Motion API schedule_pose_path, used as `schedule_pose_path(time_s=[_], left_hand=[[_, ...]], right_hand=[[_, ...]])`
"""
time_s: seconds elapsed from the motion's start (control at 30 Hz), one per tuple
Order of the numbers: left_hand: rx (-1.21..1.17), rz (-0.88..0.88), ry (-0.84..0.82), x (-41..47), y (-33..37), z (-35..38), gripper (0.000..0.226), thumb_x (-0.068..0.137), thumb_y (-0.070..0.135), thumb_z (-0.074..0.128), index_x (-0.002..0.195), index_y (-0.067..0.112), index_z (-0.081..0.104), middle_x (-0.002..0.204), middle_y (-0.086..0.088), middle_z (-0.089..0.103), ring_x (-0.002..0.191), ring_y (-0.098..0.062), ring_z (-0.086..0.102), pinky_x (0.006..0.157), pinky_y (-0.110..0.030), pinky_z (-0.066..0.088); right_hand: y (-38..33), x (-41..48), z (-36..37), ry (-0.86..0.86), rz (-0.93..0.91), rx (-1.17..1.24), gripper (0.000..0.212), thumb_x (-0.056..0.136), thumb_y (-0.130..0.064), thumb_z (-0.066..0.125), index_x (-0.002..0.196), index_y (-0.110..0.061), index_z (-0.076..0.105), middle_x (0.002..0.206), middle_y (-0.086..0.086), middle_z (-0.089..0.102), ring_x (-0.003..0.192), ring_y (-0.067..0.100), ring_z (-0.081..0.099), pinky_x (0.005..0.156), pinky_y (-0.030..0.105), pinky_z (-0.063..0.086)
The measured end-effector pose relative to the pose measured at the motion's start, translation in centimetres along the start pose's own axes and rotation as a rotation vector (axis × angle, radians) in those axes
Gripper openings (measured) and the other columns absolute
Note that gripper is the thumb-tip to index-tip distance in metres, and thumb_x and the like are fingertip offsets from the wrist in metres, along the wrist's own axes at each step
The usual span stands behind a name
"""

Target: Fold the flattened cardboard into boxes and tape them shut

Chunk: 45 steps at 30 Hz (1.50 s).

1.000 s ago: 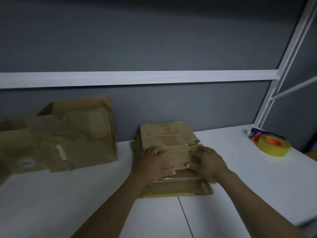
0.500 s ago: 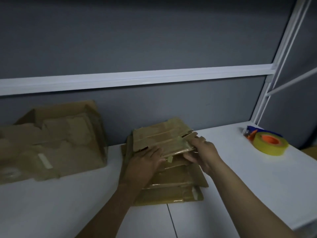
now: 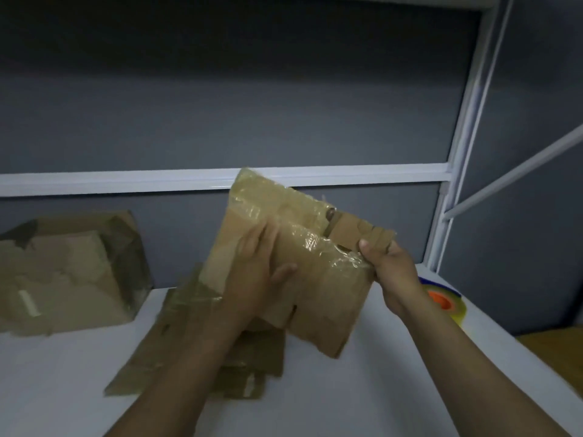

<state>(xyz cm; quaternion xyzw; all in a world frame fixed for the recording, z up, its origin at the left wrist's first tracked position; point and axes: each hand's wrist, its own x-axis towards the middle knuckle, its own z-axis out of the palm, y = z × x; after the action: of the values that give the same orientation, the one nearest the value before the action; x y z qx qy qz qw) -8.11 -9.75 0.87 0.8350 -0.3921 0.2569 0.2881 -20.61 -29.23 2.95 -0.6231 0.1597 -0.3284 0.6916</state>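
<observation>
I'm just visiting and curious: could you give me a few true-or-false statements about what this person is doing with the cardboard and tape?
1. The cardboard sheet is lifted off the table. True.
2. The right hand grips the sheet's right edge. True.
3. The left hand holds the tape roll. False: it lies flat on the sheet, and the tape roll sits on the table at the right.
4. The lifted sheet is already folded up. False: it is flat.
5. No other cardboard is in view. False: a stack of flat cardboard lies below, and a box stands at the left.
</observation>
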Motion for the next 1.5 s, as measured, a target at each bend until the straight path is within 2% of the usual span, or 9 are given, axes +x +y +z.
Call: schedule_pose_path(time_s=[0.2, 0.3, 0.37, 0.57, 0.73, 0.9, 1.1, 1.37, 1.5], left_hand=[[0.184, 0.034, 0.169, 4.4, 7.7, 0.6, 0.087, 0.083, 0.063, 0.051, 0.153, 0.022, 0.020, 0.161, -0.010, 0.011, 0.149, -0.030, 0.003, 0.117, -0.050, -0.006], [0.124, 0.013, -0.115, 5.5, 9.3, 1.7, 0.053, 0.088, 0.056, 0.057, 0.132, 0.026, 0.055, 0.136, -0.003, 0.056, 0.128, -0.026, 0.047, 0.109, -0.040, 0.032], [0.090, -0.047, -0.282, 5.5, 10.2, 2.6, 0.031, 0.090, 0.053, 0.056, 0.091, 0.023, 0.064, 0.089, 0.005, 0.067, 0.091, -0.020, 0.061, 0.074, -0.031, 0.046], [0.190, -0.094, -0.100, 6.8, 10.7, 6.2, 0.039, 0.093, 0.054, 0.048, 0.076, 0.019, 0.053, 0.074, 0.003, 0.061, 0.071, -0.018, 0.058, 0.066, -0.036, 0.049], [-0.052, -0.202, -0.134, 9.0, 10.9, 8.8, 0.033, 0.094, 0.034, 0.056, 0.070, 0.011, 0.056, 0.063, 0.000, 0.058, 0.059, -0.017, 0.054, 0.055, -0.031, 0.039], [-0.192, -0.302, -0.453, 10.1, 11.0, 9.8, 0.024, 0.093, 0.033, 0.058, 0.092, 0.015, 0.074, 0.091, -0.001, 0.073, 0.081, -0.014, 0.066, 0.077, -0.031, 0.054], [-0.702, -0.506, -0.720, 10.2, 11.9, 10.3, 0.019, 0.093, 0.041, 0.058, 0.102, 0.030, 0.071, 0.092, 0.010, 0.073, 0.084, -0.004, 0.066, 0.077, -0.019, 0.054], [-0.770, -0.730, -0.519, 9.2, 14.1, 12.5, 0.028, 0.096, 0.047, 0.049, 0.114, 0.030, 0.062, 0.107, 0.009, 0.069, 0.093, -0.004, 0.064, 0.066, -0.015, 0.049], [-0.689, -0.848, -0.403, 9.6, 14.5, 13.0, 0.019, 0.096, 0.027, 0.055, 0.109, 0.016, 0.065, 0.093, 0.000, 0.066, 0.072, -0.008, 0.059, 0.048, -0.012, 0.047]], right_hand=[[-3.2, 1.7, -9.0, -0.099, -0.064, -0.171, 0.008, 0.092, -0.016, 0.062, 0.094, -0.021, 0.067, 0.081, -0.006, 0.075, 0.073, 0.012, 0.070, 0.062, 0.023, 0.054], [-3.2, 2.8, -11.3, -0.147, -0.068, -0.202, 0.011, 0.092, -0.016, 0.060, 0.102, -0.017, 0.066, 0.084, -0.003, 0.073, 0.071, 0.007, 0.069, 0.061, 0.019, 0.054], [-2.7, 3.8, -12.0, -0.125, -0.120, -0.296, 0.013, 0.093, -0.014, 0.060, 0.104, -0.011, 0.065, 0.085, -0.002, 0.069, 0.066, 0.000, 0.066, 0.057, 0.012, 0.050], [0.6, 9.3, -10.9, 0.100, -0.117, -0.682, 0.036, 0.095, -0.033, 0.055, 0.122, -0.010, 0.053, 0.119, 0.006, 0.057, 0.105, 0.024, 0.055, 0.079, 0.028, 0.039], [3.0, 11.8, -8.7, -0.258, 0.069, -0.349, 0.063, 0.085, -0.060, 0.054, 0.139, -0.030, 0.041, 0.134, -0.004, 0.049, 0.121, 0.018, 0.050, 0.104, 0.039, 0.042], [4.5, 13.6, -9.0, -0.383, 0.287, -0.104, 0.102, 0.052, -0.082, 0.068, 0.140, -0.036, 0.044, 0.134, -0.005, 0.056, 0.117, 0.018, 0.057, 0.102, 0.044, 0.046], [5.2, 14.2, -9.7, -0.448, 0.405, -0.056, 0.052, 0.086, -0.056, 0.057, 0.133, -0.033, 0.050, 0.124, -0.004, 0.062, 0.108, 0.017, 0.061, 0.086, 0.039, 0.054], [4.1, 15.2, -10.7, -0.394, 0.456, -0.215, 0.032, 0.089, -0.023, 0.055, 0.121, -0.017, 0.055, 0.108, 0.009, 0.062, 0.097, 0.026, 0.064, 0.076, 0.038, 0.059], [3.2, 16.1, -11.0, -0.383, 0.370, -0.448, 0.017, 0.089, -0.020, 0.053, 0.104, -0.013, 0.056, 0.096, 0.013, 0.062, 0.079, 0.029, 0.067, 0.068, 0.040, 0.060]])
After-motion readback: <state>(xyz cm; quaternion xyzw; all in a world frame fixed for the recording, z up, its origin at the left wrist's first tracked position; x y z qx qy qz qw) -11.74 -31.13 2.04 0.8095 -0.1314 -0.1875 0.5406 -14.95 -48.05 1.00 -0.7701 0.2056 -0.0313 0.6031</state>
